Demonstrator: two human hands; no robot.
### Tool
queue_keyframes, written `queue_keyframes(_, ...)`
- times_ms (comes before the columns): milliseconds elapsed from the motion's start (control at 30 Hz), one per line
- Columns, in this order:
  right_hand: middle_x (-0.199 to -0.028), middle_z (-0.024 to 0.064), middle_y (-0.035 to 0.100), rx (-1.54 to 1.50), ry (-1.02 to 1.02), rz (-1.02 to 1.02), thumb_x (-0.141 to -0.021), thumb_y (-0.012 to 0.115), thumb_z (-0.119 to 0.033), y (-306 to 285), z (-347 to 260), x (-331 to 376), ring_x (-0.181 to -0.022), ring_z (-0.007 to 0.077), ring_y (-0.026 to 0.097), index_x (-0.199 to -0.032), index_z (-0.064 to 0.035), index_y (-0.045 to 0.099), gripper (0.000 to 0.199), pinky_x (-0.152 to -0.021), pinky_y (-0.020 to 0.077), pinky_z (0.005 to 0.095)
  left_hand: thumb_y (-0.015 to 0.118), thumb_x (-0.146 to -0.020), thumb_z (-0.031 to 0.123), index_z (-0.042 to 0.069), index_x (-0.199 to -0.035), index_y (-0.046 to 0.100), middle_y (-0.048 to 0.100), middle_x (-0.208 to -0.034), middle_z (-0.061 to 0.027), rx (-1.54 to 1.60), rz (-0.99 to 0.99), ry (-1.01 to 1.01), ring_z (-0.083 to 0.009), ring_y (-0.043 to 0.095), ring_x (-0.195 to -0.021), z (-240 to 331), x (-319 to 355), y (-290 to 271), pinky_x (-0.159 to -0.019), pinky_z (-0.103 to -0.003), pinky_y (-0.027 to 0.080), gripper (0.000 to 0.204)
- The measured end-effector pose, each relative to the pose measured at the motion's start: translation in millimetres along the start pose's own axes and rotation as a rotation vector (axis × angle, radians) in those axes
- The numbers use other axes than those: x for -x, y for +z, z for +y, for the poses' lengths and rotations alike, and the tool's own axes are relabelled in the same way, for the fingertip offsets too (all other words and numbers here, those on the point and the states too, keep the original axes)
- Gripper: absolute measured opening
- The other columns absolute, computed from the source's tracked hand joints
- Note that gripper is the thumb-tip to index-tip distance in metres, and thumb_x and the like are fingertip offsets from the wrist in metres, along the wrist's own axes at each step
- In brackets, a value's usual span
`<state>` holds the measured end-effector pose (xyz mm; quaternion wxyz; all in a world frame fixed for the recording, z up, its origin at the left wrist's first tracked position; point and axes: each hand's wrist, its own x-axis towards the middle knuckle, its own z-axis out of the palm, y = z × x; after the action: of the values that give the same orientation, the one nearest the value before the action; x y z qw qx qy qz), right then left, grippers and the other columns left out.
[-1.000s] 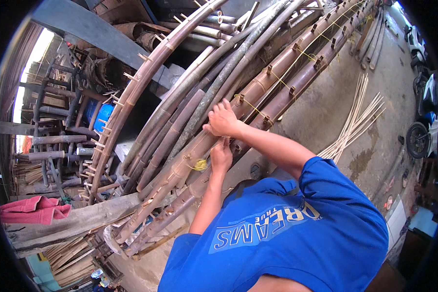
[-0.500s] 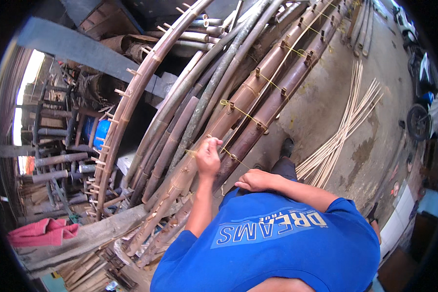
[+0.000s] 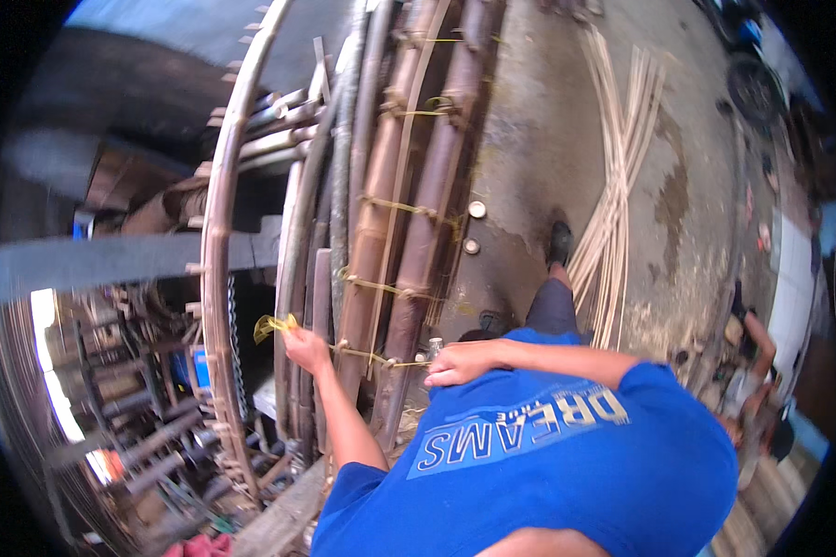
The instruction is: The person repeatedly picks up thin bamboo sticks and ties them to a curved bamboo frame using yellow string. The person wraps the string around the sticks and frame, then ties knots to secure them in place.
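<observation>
My left hand [image 3: 308, 352] is closed on a loose bundle of yellow cord [image 3: 273, 327], held out just left of two brown bamboo poles. The left bamboo pole [image 3: 372, 243] and the right bamboo pole [image 3: 424, 239] lie side by side, with short pegs along them. Yellow cord [image 3: 387, 285] crosses from one to the other at several places, wound at the pegs. My right hand [image 3: 460, 362] is closed beside the right pole, against my shirt. The nearest cord strand [image 3: 367, 355] runs across both poles to its fingers; the grip itself is partly hidden.
A curved bamboo rail with pegs [image 3: 219, 232] stands to the left, with stacked bamboo poles [image 3: 293, 269] beside it. Thin pale sticks [image 3: 618, 176] lie on the concrete floor [image 3: 529, 121] at the right. A motorbike wheel [image 3: 754, 90] stands far right; another person sits lower right.
The view has turned and blurred. My left hand has moved from over the left pole out to its left, bringing the yellow bundle into sight. My right hand stays closed near my shirt.
</observation>
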<state>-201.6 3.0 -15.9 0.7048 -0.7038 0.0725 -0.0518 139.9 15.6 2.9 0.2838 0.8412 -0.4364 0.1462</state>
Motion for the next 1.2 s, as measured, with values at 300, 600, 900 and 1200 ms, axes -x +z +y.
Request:
queue_keyframes(300, -0.095, 0.0119, 0.070, 0.039, -0.110, 0.378, -0.093, 0.063, -0.030, -160, 137, 66, -0.089, 0.0263, 0.067, -0.102, -0.0065, 0.066, 0.025, -0.077, 0.0515, 0.0423, 0.057, -0.096, 0.026, -0.009, -0.124, 0.060, 0.065, -0.118, -0.0290, -0.522, -0.618, 0.093, -0.0435, 0.064, -0.105, 105, -78, 26, -0.094, -0.046, 0.050, 0.045)
queue_keyframes(600, -0.094, 0.0140, 0.072, -0.417, 1.062, 1.717, -0.087, 0.060, -0.022, -330, 505, 369, -0.089, 0.0325, 0.069, -0.090, -0.0108, 0.073, 0.017, -0.078, 0.0536, 0.0439, 0.058, -0.097, 0.016, -0.001, -0.122, 0.063, 0.067, -0.114, -0.0184, 0.467, -1.280, 0.469, -0.0294, 0.064, -0.105, 540, 164, 298, -0.093, -0.038, 0.050, 0.030)
queue_keyframes(900, -0.128, 0.0166, 0.064, -0.590, 1.634, 1.632, -0.094, 0.058, -0.031, -373, 767, 510, -0.119, 0.0361, 0.060, -0.125, -0.0133, 0.064, 0.036, -0.099, 0.0486, 0.0482, 0.064, -0.087, 0.052, 0.040, -0.148, 0.041, 0.001, -0.166, -0.0109, -0.573, -2.089, 0.893, -0.0590, -0.003, -0.143, 498, 418, 395, -0.108, -0.077, 0.014, 0.066)
queue_keyframes(1200, -0.119, 0.0191, 0.066, -0.561, 1.622, 1.734, -0.098, 0.052, -0.028, -388, 771, 527, -0.116, 0.0339, 0.060, -0.118, -0.0048, 0.059, 0.031, -0.096, 0.0480, 0.0493, 0.062, -0.088, 0.054, 0.039, -0.147, 0.043, 0.002, -0.166, -0.0089, -0.550, -2.147, 1.018, -0.0595, -0.004, -0.143, 487, 432, 415, -0.109, -0.076, 0.012, 0.064)
